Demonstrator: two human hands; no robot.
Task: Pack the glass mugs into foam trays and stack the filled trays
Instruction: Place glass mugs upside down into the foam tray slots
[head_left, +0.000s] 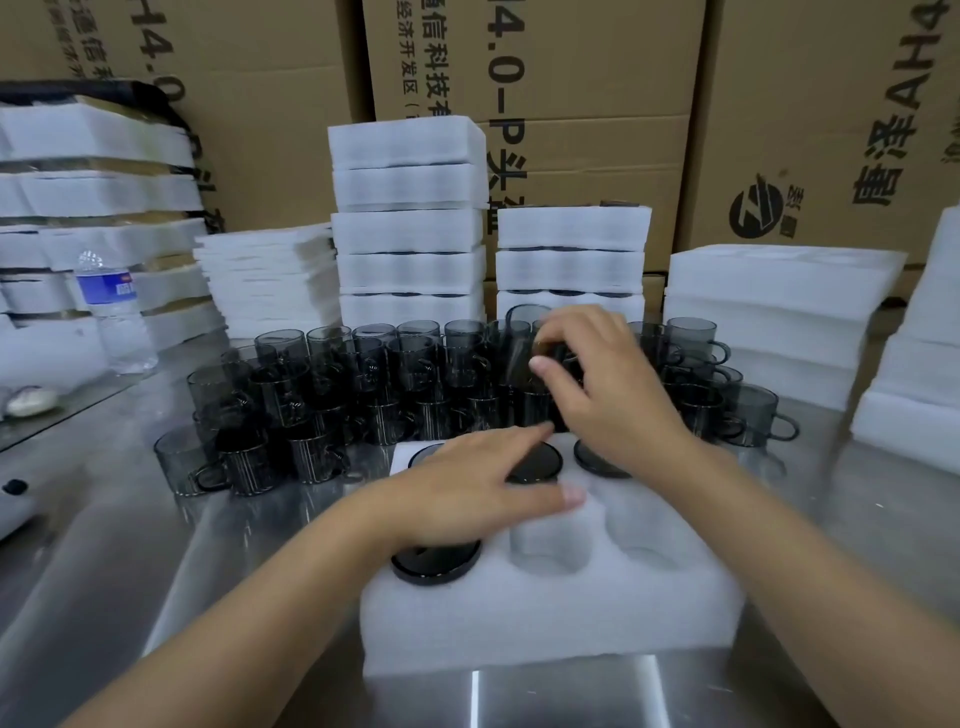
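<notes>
- The foam tray (545, 623) lies on the steel table (156, 597), nearest the person and at the centre of the view; it has two rows of three round pockets.
- In the tray's near-left pocket sits a dark mug, base up (436, 564); the near-middle and near-right pockets show only white foam.
- The left hand (467, 493) lies flat on the tray, fingers straight and spread, the thumb on the foam between the rows and the fingertips reaching the far row.
- The tray's far row holds packed mugs (597, 460), their dark round bases showing, partly covered by the left hand.
- Just past the tray's far edge, the right hand (608, 384) is curled, thumb and fingers pinching a mug (558, 358); motion blur hides the exact grip.
- Around that hand, beyond the tray, stand the loose mugs (322, 395): smoky grey glass, upright, handles out, packed close in rows, spreading wide to the tray's left and a few to its right.
- Behind the loose mugs, straight beyond the tray, rise two stacks of filled trays: a tall stack (410, 218) and a lower stack (571, 260) beside it.
- Beyond the tray to the right sits a pile of thick foam blocks (769, 291).
- Beyond the tray to the left are thin foam sheets (270, 280), and further left a water bottle (111, 312).
- Farthest from the tray, printed cardboard boxes (571, 78) fill the background.
</notes>
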